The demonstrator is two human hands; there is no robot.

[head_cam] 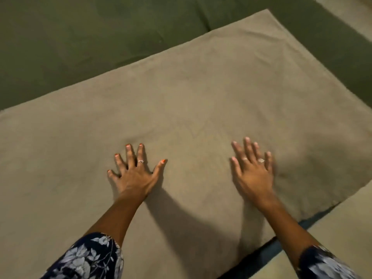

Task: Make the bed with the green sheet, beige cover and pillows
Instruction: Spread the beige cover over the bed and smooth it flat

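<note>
My left hand [133, 174] and right hand [252, 170] lie flat, fingers spread, on the smooth beige cover [191, 97] over the green sheet [70, 37].

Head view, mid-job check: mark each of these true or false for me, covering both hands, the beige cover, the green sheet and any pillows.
1. Both hands lie flat, fingers spread, on the beige cover. True: left hand, right hand.
2. The left hand grips a bunched fold of the cover. False: its fingers are straight and pinch nothing.
3. The green sheet shows beyond the cover's far edge. True.
4. A pillow lies between the hands. False: only flat cover shows there.
5. The cover hides the whole green sheet. False: green is exposed at top and right.
</note>
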